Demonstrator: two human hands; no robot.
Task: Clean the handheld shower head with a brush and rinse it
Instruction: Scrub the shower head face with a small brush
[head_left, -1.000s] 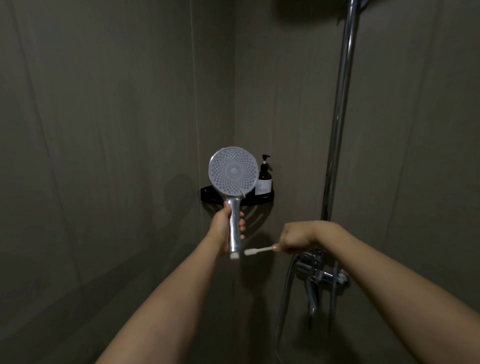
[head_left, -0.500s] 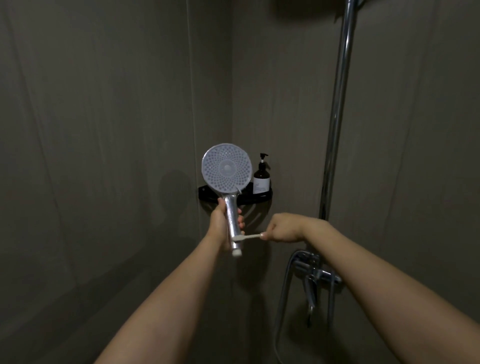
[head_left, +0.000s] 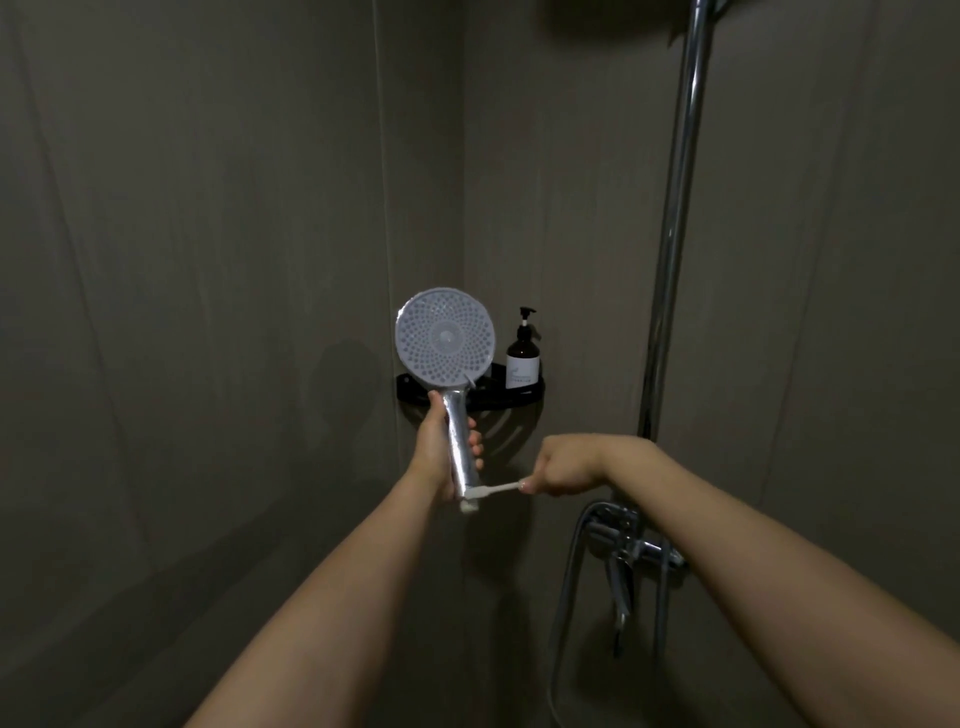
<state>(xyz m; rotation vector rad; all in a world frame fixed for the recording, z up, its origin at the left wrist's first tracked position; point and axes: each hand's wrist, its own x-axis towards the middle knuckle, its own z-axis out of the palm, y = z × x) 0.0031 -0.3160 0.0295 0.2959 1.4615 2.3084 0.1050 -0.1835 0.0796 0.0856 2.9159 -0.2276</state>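
Observation:
The handheld shower head is upright in front of the wall corner, its round white nozzle face turned toward me and its chrome handle pointing down. My left hand grips that handle from behind. My right hand is closed on a small white brush, held level, with its bristle end touching the bottom end of the handle.
A black corner shelf behind the shower head carries a dark pump bottle. A chrome riser pipe runs up the right wall. Below my right forearm sit the chrome mixer tap and a hose looping down.
The brush came up from below the handle's end to press against its lower part, rubbing along it. The shower head shifted slightly left.

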